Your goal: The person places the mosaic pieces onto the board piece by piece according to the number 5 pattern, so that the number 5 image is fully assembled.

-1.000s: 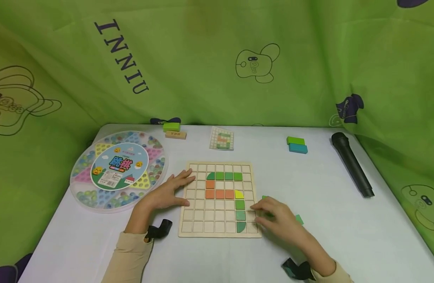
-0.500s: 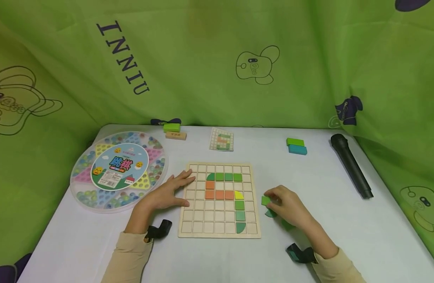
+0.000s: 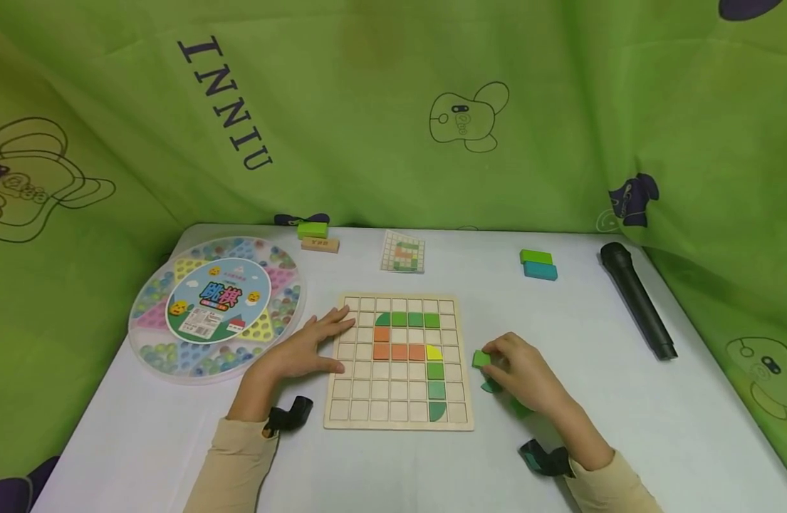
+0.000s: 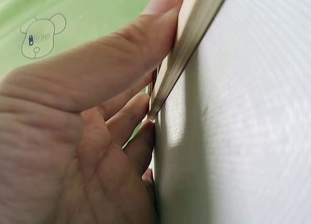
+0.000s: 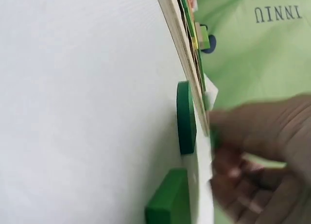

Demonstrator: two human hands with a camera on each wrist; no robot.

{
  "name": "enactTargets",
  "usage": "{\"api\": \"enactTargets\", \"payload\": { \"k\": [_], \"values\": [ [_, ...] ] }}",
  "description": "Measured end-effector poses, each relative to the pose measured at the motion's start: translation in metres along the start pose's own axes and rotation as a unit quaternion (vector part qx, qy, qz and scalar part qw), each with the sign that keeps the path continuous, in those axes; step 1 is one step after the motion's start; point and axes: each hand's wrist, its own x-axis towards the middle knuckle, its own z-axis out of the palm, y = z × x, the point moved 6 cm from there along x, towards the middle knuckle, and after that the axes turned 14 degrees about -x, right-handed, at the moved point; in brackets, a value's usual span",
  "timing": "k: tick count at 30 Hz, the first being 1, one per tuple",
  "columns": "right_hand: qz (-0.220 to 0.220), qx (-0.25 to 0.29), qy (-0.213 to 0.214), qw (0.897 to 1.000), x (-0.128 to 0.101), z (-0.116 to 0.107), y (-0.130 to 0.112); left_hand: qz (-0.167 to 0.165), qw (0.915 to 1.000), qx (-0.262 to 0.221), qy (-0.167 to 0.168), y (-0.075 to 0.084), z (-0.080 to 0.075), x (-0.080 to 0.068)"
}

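Observation:
A wooden grid board (image 3: 367, 392) lies flat, with several green, orange and yellow tiles set in its cells. At its left edge my left hand (image 3: 297, 349) rests with fingers spread; in the left wrist view the thumb (image 4: 141, 44) and fingertips touch the board's edge. Right of the board, my right hand (image 3: 524, 374) pinches a light green square tile (image 3: 481, 359) between thumb and fingers. Below that hand lie a dark green rounded tile (image 3: 490, 386) and another green tile (image 3: 520, 408). The right wrist view shows the rounded tile (image 5: 185, 118) beside the board.
A round marble-game box (image 3: 216, 310) stands at the left. Along the back are a pattern card (image 3: 402, 252), a green block (image 3: 313, 230), a wooden block (image 3: 320, 244), and green and blue blocks (image 3: 539, 270). A black microphone (image 3: 638, 299) lies at the right.
My right hand has moved right from the board's edge to the loose tiles and now pinches the light green square, slightly shifted. The left hand stays in place.

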Motion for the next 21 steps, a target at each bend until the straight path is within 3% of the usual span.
{"api": "enactTargets", "payload": {
  "k": [5, 9, 16, 21],
  "values": [
    [-0.088, 0.055, 0.007, 0.995, -0.014, 0.001, -0.044, 0.002, 1.0, 0.001, 0.0, 0.001, -0.001, 0.001],
    [-0.163, 0.038, -0.015, 0.986, -0.022, 0.013, -0.079, 0.003, 1.0, 0.0, 0.004, 0.001, -0.002, 0.001],
    [-0.201, -0.033, 0.002, 0.979, -0.024, 0.028, -0.1, -0.004, 1.0, -0.003, 0.001, 0.0, -0.001, 0.0],
    [-0.21, -0.047, 0.005, 0.977, -0.025, 0.033, -0.103, -0.004, 1.0, -0.002, 0.0, 0.001, 0.0, 0.0]
  ]
}}
